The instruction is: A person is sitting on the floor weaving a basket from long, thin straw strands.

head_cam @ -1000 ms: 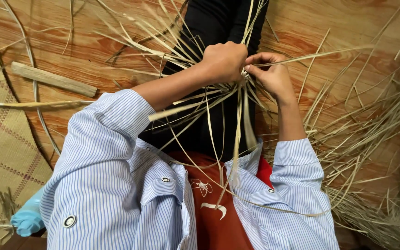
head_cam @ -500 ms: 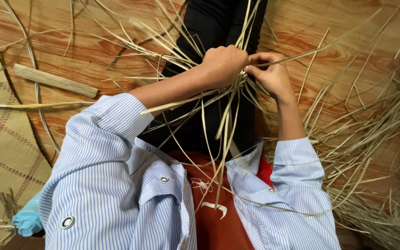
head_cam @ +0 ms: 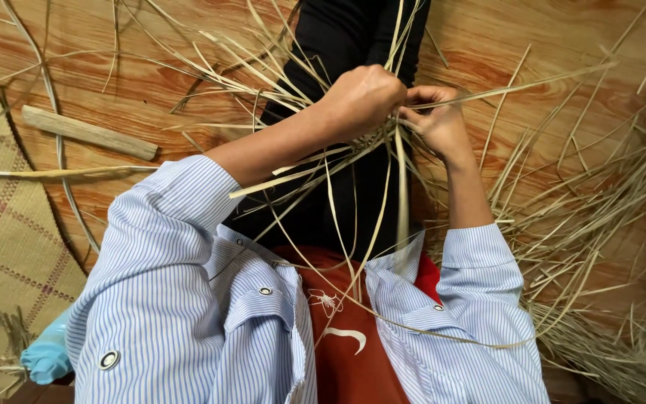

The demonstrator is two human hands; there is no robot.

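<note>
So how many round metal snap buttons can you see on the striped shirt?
3. One snap button is low on the left sleeve side, one snap on the left chest flap, and one small snap on the right collar flap. Folds of the striped shirt may hide more.

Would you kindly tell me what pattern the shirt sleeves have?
The shirt sleeves have fine blue-and-white stripes, clearest in the head view.

Striped shirt over a red top

A blue-and-white striped cotton shirt [head_cam: 166,299] with rolled sleeves, round metal snap buttons [head_cam: 109,360] and chest pocket flaps, open over a red top [head_cam: 353,359]; black trousers [head_cam: 338,45].
</note>
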